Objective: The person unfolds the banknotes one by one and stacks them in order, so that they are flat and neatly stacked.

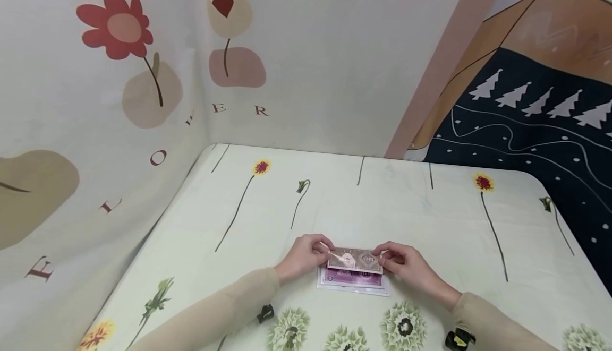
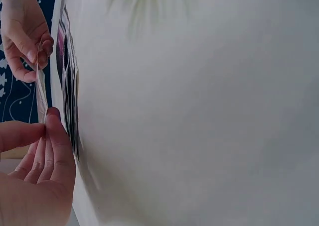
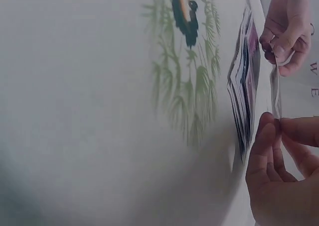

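Note:
A brownish banknote (image 1: 355,260) with a pale oval picture and a diamond pattern is stretched between both hands. My left hand (image 1: 306,255) pinches its left end between thumb and fingers, while my right hand (image 1: 405,265) pinches the right end. Just below it lies a stack of notes (image 1: 354,277), its top one purple with a clear, glossy border at the front. The held note covers the far part of that stack in the head view. Seen edge-on in the left wrist view, the banknote (image 2: 42,94) is raised apart from the layered stack (image 2: 71,81).
The white table cover (image 1: 330,207) has printed flowers and stems. Pale fabric (image 1: 325,64) with flower shapes and letters hangs behind and at the left. Dark fabric (image 1: 535,133) with printed trees is at the right. Black wrist straps (image 1: 460,339) show near the sleeves.

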Demonstrator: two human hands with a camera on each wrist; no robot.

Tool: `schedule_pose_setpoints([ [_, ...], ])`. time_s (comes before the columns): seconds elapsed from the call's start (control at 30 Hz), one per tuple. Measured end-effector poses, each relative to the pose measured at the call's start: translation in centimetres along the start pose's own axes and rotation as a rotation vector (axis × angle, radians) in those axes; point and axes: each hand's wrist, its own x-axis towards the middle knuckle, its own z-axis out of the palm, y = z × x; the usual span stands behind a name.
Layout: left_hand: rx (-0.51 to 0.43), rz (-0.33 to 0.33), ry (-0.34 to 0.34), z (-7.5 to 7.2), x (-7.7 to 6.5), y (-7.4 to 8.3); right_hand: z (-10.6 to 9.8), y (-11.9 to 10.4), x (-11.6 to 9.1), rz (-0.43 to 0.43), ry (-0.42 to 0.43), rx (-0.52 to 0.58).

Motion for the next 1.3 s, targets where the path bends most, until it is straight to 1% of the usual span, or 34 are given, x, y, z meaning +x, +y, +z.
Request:
schedule_pose_setpoints([
  [0.1, 0.013, -0.003, -0.01, 0.0, -0.4, -0.1, 0.3, -0.1, -0.2, -0.03, -0.012, -0.037],
  [0.2, 0.031, 0.004, -0.022, 0.0, -0.5, -0.1, 0.5, -0.3, -0.4, -0.05, -0.016, -0.043],
  [0.33, 0.053, 0.032, -0.035, 0.0, -0.7, 0.1, 0.8, -0.2, -0.3, -0.062, -0.019, -0.053],
  [0.47, 0.08, 0.054, -0.041, -0.1, -0.7, 0.2, 1.2, -0.2, -0.2, -0.093, -0.027, -0.112],
  [0.63, 0.096, 0.05, -0.064, 0.0, -0.7, 0.2, 1.4, -0.1, -0.2, -0.126, -0.014, -0.18],
  [0.7, 0.127, 0.059, -0.07, 0.0, -0.7, 0.2, 1.4, -0.1, -0.2, -0.132, -0.008, -0.192],
  [0.87, 0.257, 0.099, -0.08, -0.1, -0.6, 0.5, 1.6, 0.3, -0.3, -0.141, -0.009, -0.204],
  [1.07, 0.385, 0.114, -0.096, -0.1, -0.3, 0.4, 1.7, 0.7, -0.1, -0.156, 0.004, -0.238],
  [1.17, 0.401, 0.104, -0.102, -0.1, -0.1, 0.4, 1.7, 0.9, 0.0, -0.163, -0.001, -0.229],
  [1.3, 0.389, 0.086, -0.123, -0.2, 0.1, 0.4, 1.5, 0.9, 0.1, -0.156, -0.021, -0.21],
])
